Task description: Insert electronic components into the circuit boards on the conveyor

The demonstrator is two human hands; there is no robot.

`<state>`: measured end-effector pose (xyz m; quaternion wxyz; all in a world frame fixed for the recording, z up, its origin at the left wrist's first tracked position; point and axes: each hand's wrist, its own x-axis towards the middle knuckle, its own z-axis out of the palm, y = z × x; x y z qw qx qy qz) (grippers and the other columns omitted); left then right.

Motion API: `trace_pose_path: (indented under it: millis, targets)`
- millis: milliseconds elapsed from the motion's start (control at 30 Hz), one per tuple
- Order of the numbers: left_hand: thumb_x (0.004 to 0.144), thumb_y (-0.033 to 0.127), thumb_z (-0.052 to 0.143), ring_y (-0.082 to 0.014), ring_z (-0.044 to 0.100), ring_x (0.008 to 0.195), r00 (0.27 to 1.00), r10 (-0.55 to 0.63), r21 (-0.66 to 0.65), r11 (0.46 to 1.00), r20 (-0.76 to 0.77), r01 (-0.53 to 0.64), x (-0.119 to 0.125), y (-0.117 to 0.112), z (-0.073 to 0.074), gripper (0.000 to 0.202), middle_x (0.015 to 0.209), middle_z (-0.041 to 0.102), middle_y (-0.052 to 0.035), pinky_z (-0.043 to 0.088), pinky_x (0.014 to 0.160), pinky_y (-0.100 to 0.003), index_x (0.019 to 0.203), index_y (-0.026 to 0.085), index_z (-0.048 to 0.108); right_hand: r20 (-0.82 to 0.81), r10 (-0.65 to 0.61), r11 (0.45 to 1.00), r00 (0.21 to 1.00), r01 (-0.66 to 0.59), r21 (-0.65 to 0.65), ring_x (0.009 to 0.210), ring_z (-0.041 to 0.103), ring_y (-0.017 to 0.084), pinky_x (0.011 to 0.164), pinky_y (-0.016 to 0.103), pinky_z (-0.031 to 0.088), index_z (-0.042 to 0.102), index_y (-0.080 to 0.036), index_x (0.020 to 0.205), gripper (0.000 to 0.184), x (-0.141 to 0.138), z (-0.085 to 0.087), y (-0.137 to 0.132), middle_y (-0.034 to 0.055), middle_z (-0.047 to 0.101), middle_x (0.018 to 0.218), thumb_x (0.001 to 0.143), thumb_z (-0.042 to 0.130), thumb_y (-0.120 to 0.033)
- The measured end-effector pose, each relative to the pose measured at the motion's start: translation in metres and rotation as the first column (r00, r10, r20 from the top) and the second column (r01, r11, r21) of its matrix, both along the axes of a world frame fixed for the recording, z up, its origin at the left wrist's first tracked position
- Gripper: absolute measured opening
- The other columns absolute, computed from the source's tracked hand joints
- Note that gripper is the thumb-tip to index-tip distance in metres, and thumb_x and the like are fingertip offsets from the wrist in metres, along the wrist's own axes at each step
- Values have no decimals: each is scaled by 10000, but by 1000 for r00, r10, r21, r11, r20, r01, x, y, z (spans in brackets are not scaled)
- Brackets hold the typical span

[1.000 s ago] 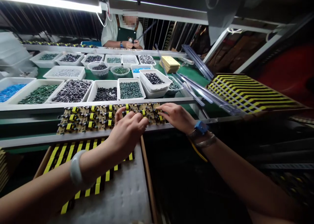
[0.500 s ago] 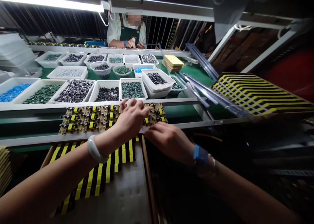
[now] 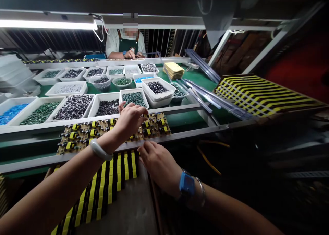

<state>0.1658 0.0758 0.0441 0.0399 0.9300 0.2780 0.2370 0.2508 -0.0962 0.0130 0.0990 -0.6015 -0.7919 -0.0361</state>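
My left hand (image 3: 131,121) hovers over a row of brown circuit boards (image 3: 86,133) carrying yellow-and-black block components. Its fingers are bent but apart, and the tips are near the tray of green capacitors (image 3: 133,98); no held thing shows. Just in front of the metal rail, my right hand (image 3: 161,164) has its fingers drawn together at the top end of a box of yellow-and-black block components (image 3: 110,180). Whatever lies between those fingertips is hidden. The blocks lie in slanting rows, with bare cardboard (image 3: 133,207) beside them.
White trays of small parts, such as a tray of blue parts (image 3: 14,111), line the green bench. Clear plastic tubes (image 3: 218,103) lie at right beside a stack of yellow-and-black blocks (image 3: 262,94). Yellow boards (image 3: 174,70) are piled behind. Across the bench sits a co-worker (image 3: 127,46).
My right hand has moved left and down from the board's edge to the box of blocks. My left hand has shifted slightly left over the boards. The whole view has tilted a little.
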Motion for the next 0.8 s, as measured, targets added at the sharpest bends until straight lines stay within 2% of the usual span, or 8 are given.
trace_pose_path:
  millis: [133,233,400,533,667,733,800]
  targets:
    - [903,201,740,-311,626,1061,1000,-12,10,1000,-29,12,6,5,-6,98,1037,785,-40,224,1093,-591,984,255,746,8,3,999,1000,-4,36,879,585,251,775,393,510,614,-161,971,21,5,-7,-2,82,637,965,983,602,-174]
    - [897,180,723,-317,620,1058,998,-14,17,1000,-54,15,6,8,-8,120,1023,783,-51,232,1095,-599,989,252,751,-39,11,995,999,-7,99,865,598,246,787,390,524,629,-159,949,69,7,-9,-5,75,630,916,993,576,-158]
    - [896,167,702,-319,606,1071,996,-12,31,999,-86,15,5,8,-9,139,1005,777,-59,232,1105,-612,997,247,756,-224,17,984,974,23,177,918,659,235,849,373,558,664,-133,1072,155,6,-13,-12,97,672,966,1018,523,-169]
    - [880,146,691,-324,592,1054,994,-12,40,999,-105,17,7,5,-7,148,963,768,-70,229,1104,-635,960,237,777,-440,44,981,897,45,190,981,694,218,882,342,586,656,-164,1176,196,14,-8,-16,109,684,1102,1009,556,-193]
    - [923,196,647,-329,559,1049,994,-13,32,999,-110,17,7,2,-4,159,965,741,-86,228,1087,-652,911,240,800,-550,73,950,832,109,292,1023,687,216,919,350,591,659,-204,1204,227,48,6,0,91,676,1106,979,625,-196]
    - [954,230,605,-331,536,1052,994,-17,25,999,-110,20,5,1,-4,204,1015,720,-98,261,1059,-639,922,238,807,-538,52,928,841,158,336,1041,679,229,948,371,580,683,-203,1172,204,74,13,16,88,683,1081,972,642,-208]
    - [970,237,571,-332,518,1053,994,-20,20,1000,-107,23,3,-1,-4,240,1056,702,-105,295,1028,-619,956,242,810,-503,2,931,864,182,317,1027,680,234,913,365,586,698,-192,1162,200,100,18,35,89,695,1089,972,643,-220]
